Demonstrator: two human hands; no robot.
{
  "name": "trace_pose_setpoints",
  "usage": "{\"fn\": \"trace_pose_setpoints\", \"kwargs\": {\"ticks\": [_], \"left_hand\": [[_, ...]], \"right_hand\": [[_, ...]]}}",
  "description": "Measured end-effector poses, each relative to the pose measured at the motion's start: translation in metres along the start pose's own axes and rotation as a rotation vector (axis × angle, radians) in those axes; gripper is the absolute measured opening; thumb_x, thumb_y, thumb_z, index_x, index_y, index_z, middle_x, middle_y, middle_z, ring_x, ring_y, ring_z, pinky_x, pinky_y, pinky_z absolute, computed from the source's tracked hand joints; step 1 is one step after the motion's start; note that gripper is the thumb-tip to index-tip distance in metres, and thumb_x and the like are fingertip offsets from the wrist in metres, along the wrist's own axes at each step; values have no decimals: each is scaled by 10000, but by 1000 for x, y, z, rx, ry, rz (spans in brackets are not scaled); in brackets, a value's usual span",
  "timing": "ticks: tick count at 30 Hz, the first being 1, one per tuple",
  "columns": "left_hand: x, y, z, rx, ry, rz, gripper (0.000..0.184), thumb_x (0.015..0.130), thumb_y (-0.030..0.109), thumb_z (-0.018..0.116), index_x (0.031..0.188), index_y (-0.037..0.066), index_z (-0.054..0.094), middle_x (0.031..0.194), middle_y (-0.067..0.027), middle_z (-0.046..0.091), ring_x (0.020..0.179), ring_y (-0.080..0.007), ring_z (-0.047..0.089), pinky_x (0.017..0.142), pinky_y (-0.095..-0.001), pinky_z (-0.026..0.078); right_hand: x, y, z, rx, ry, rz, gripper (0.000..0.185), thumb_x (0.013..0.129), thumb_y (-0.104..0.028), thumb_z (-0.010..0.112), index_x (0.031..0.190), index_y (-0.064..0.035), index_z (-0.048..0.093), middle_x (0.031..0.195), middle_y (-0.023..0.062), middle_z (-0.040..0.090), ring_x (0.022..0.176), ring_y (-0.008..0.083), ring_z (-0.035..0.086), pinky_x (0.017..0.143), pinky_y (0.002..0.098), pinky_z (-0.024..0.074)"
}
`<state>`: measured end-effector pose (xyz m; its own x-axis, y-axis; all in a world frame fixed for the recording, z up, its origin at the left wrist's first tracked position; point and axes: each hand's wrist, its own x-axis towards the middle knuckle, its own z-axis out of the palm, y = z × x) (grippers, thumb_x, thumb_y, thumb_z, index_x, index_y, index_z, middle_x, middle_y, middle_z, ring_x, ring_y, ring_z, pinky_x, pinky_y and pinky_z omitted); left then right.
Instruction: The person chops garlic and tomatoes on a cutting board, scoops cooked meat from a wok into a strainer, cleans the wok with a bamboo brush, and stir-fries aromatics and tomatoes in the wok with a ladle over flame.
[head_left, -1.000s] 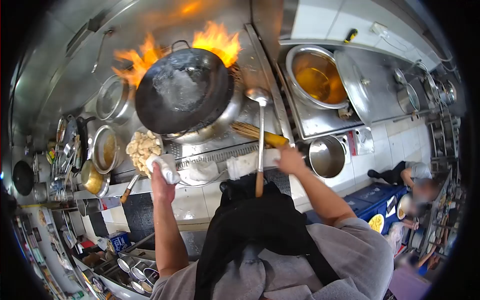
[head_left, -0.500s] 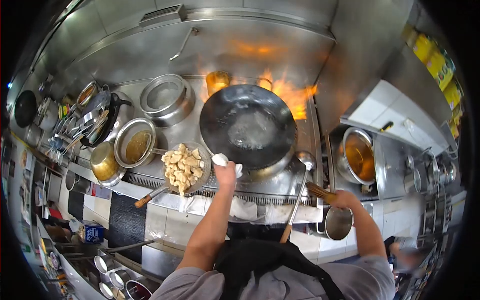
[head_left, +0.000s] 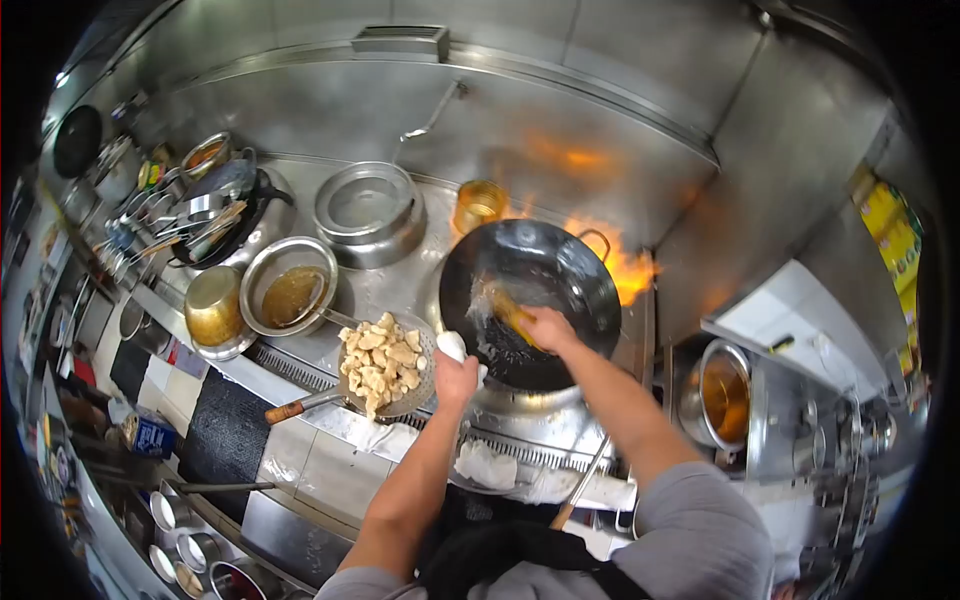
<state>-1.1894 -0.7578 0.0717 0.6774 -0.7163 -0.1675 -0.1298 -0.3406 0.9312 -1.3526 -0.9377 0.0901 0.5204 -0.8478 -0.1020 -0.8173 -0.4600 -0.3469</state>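
Note:
A large black wok [head_left: 545, 255] sits on the burner with some water in its bottom. At its near-left edge, my left hand [head_left: 457, 378] is closed around a folded white cloth [head_left: 451, 346]; the wok's handle under it is hidden. My right hand [head_left: 549, 331] grips a bamboo wok brush [head_left: 508, 308] whose bristles are down inside the wok, where water splashes around them. Left of my left hand, pale cooked pieces that look like chicken [head_left: 380, 362] lie in a round perforated strainer [head_left: 424, 388] with a wooden handle.
Flames [head_left: 630, 272] rise behind the wok, near a small golden pot [head_left: 480, 205]. A bowl of brown liquid [head_left: 250, 300], a water-filled pot [head_left: 330, 225] and an upturned brass-coloured pot [head_left: 212, 310] stand left. At right is a pot of orange liquid [head_left: 690, 405]. A ladle handle [head_left: 583, 482] leans at the front.
My right hand has brought the brush from the right side of the stove into the wok. The wok's water now splashes at the bristles. My left hand still holds the cloth at the edge.

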Motion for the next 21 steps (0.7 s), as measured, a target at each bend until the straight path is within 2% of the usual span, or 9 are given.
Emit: {"fn": "trace_pose_setpoints", "kwargs": {"ticks": [2,5,9,10,12,15,17,18,21], "left_hand": [[1,6,0,55,30,0,595,778,227,647,1205,-109,404,1051,-365,614,1021,-517,595,917,-526,460],[-12,9,-2,126,15,20,588,786,225,640,1199,-116,398,1006,-380,619,990,-534,600,885,-539,473],[-14,10,-4,67,25,47,584,797,233,643,1187,-120,391,997,-388,613,984,-534,600,880,-539,481],[-12,9,-5,95,-2,17,583,798,235,645,1182,-122,389,988,-386,614,979,-533,602,881,-539,482],[-11,9,-4,147,17,38,583,800,236,643,1180,-125,388,987,-382,616,974,-531,605,882,-537,484],[-12,10,-5,212,-37,16,600,804,259,655,1178,-135,402,988,-369,624,969,-517,619,876,-524,491],[-12,1,-11,71,-110,73,614,799,289,675,1170,-136,435,1009,-371,626,978,-501,629,870,-508,494],[-8,-4,-13,67,-116,83,614,799,289,675,1170,-136,435,1009,-371,626,978,-501,629,870,-508,494],[-4,-21,-9,-254,-242,3,582,847,319,706,1154,-120,477,1022,-322,647,949,-455,651,858,-467,504]], "right_hand": [[26,-65,-12,499,44,394,498,935,-395,545,1400,-216,540,974,184,720,728,324,713,639,429,581],[3,-91,10,609,60,343,494,935,-341,553,1406,-195,534,874,188,718,567,285,680,480,403,538],[-71,16,3,390,-221,-236,487,921,-370,626,1365,-176,583,926,141,726,761,207,694,674,343,537],[-99,-21,-83,354,-582,215,471,913,-359,649,1357,-212,594,1047,117,733,900,198,694,805,343,533],[-81,29,-125,127,-614,174,390,893,-371,669,1247,-207,681,1126,101,725,955,216,704,871,350,527],[54,113,-73,-544,-471,-133,481,822,-552,593,994,-134,756,1050,153,715,955,324,697,837,434,549],[68,44,-69,-126,-87,79,416,846,-503,595,1072,-184,737,1028,157,718,947,344,693,837,450,542],[47,-16,-85,56,-104,254,395,873,-471,586,1135,-204,713,1040,164,714,976,348,684,852,470,531],[14,-17,12,137,102,238,439,907,-457,574,1280,-232,633,1110,180,690,1019,385,659,874,474,513]]}}
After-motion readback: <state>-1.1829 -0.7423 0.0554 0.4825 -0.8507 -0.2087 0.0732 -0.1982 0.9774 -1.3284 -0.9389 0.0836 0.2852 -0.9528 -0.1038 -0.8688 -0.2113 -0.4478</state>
